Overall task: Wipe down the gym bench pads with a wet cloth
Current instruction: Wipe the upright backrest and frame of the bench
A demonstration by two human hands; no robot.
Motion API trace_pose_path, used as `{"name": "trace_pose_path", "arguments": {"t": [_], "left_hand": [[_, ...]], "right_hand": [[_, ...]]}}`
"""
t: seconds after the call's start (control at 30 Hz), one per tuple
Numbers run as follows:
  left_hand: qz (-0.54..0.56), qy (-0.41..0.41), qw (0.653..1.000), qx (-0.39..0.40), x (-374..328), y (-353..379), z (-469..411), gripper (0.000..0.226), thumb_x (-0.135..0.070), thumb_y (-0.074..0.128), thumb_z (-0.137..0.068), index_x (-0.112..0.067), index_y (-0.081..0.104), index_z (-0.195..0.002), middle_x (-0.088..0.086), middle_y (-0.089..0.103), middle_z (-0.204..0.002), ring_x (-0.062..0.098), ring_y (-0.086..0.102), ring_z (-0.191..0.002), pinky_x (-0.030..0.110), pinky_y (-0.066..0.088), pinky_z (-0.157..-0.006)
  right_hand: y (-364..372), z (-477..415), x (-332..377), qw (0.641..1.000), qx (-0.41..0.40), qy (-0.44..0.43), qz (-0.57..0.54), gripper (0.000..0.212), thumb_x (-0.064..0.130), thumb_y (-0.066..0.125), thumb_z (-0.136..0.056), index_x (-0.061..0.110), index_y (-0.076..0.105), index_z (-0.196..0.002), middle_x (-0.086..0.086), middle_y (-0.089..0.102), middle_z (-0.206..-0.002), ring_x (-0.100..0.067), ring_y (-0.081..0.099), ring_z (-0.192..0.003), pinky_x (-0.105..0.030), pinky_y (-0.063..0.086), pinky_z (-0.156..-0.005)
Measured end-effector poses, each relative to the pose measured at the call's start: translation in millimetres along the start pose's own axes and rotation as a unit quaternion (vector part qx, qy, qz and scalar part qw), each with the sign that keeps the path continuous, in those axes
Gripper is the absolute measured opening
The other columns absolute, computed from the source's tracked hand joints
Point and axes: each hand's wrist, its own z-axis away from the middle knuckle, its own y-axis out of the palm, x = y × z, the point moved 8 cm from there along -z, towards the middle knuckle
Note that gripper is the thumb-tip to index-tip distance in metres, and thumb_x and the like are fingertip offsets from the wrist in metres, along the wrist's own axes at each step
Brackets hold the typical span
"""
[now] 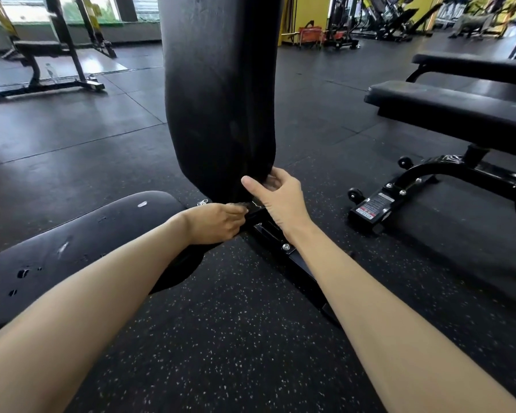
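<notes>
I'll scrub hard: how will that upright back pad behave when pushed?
Probably stiff: the back pad stands straight. Its base meets the steel frame, so it likely pivots rather than slides. The right hand grips its lower edge.

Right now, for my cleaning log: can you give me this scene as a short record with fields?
back pad: upright, black
seat pad: left of it, torn in spots
left hand: holds cloth at back pad's base
right hand: grips back pad's lower edge
nearby: second bench at right
</notes>
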Motion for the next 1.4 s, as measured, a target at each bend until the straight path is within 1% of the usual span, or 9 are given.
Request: {"name": "trace_pose_path", "arguments": {"t": [0.13,0.2,0.27,0.4,0.47,0.7,0.83,1.03,1.4], "left_hand": [[0.226,-0.042,0.965,0.129,-5,-13,-14,0.029,-0.014,0.044,-0.095,-0.012,0.056,-0.122,0.007,0.054,-0.127,0.027,0.047,-0.124,0.037,0.023,-0.114],[0.476,-0.218,0.84,0.144,-1,-26,-18,0.03,-0.013,0.049,-0.094,-0.019,0.055,-0.123,0.002,0.054,-0.122,0.026,0.054,-0.115,0.033,0.036,-0.097],[0.673,-0.449,0.579,0.097,-7,-11,-8,0.03,-0.008,0.051,-0.09,-0.022,0.059,-0.114,0.003,0.06,-0.11,0.028,0.06,-0.099,0.035,0.045,-0.077],[0.789,-0.591,-0.165,0.031,-52,20,6,0.021,-0.009,0.062,-0.087,-0.005,0.055,-0.107,0.019,0.063,-0.105,0.031,0.064,-0.081,0.047,0.058,-0.059],[0.762,-0.564,-0.317,-0.009,-53,25,4,0.016,-0.01,0.051,-0.096,-0.004,0.051,-0.11,0.019,0.062,-0.1,0.028,0.063,-0.073,0.043,0.056,-0.049],[0.701,-0.505,-0.47,-0.18,-24,37,5,0.03,0.002,0.029,-0.096,0.006,0.054,-0.112,0.024,0.059,-0.118,0.035,0.062,-0.1,0.044,0.049,-0.096],[0.679,-0.526,-0.478,-0.184,-23,30,8,0.034,0.008,0.029,-0.094,0.008,0.05,-0.121,0.029,0.055,-0.118,0.042,0.061,-0.095,0.048,0.051,-0.092],[0.68,-0.507,-0.499,-0.18,-5,0,13,0.021,0.01,0.032,-0.094,0.008,0.049,-0.105,0.031,0.053,-0.104,0.04,0.06,-0.08,0.046,0.052,-0.09],[0.668,-0.496,-0.538,-0.137,33,-36,20,0.028,0.0,0.038,-0.099,0.012,0.042,-0.124,0.027,0.05,-0.11,0.041,0.057,-0.111,0.043,0.049,-0.094]], "right_hand": [[-2,-1,4,0.998,-0.026,-0.008,0.062,0.041,0.029,0.08,-0.077,0.011,0.065,-0.11,0.003,0.071,-0.1,-0.008,0.067,-0.094,-0.025,0.053,-0.09],[-3,0,5,0.997,-0.03,-0.004,0.07,0.041,0.029,0.079,-0.078,0.011,0.064,-0.111,0.003,0.071,-0.101,-0.008,0.067,-0.095,-0.025,0.053,-0.091],[-1,1,6,0.996,-0.027,-0.003,0.079,0.04,0.03,0.078,-0.079,0.013,0.063,-0.112,0.003,0.07,-0.102,-0.009,0.066,-0.097,-0.026,0.052,-0.092],[-2,0,9,0.995,-0.025,-0.004,0.098,0.038,0.032,0.076,-0.081,0.014,0.063,-0.112,0.007,0.068,-0.101,-0.009,0.064,-0.099,-0.023,0.05,-0.091],[-2,1,10,0.995,-0.027,-0.007,0.099,0.04,0.031,0.075,-0.082,0.013,0.062,-0.114,0.009,0.066,-0.099,-0.007,0.063,-0.098,-0.02,0.049,-0.088],[-3,-3,6,0.995,-0.037,-0.012,0.094,0.038,0.029,0.076,-0.081,0.012,0.062,-0.113,0.008,0.066,-0.098,-0.006,0.064,-0.094,-0.012,0.049,-0.08],[-3,-5,5,0.994,-0.038,-0.023,0.104,0.04,0.029,0.075,-0.081,0.009,0.061,-0.113,0.006,0.067,-0.098,-0.006,0.064,-0.092,-0.009,0.05,-0.078],[0,-8,6,0.991,-0.03,-0.024,0.132,0.035,0.031,0.075,-0.081,0.008,0.065,-0.106,-0.001,0.071,-0.097,-0.019,0.065,-0.099,-0.041,0.052,-0.091],[-4,12,37,0.991,0.02,0.004,0.129,0.031,0.043,0.046,-0.098,0.019,0.062,-0.106,0.006,0.062,-0.098,-0.006,0.052,-0.091,-0.021,0.039,-0.079]]}}
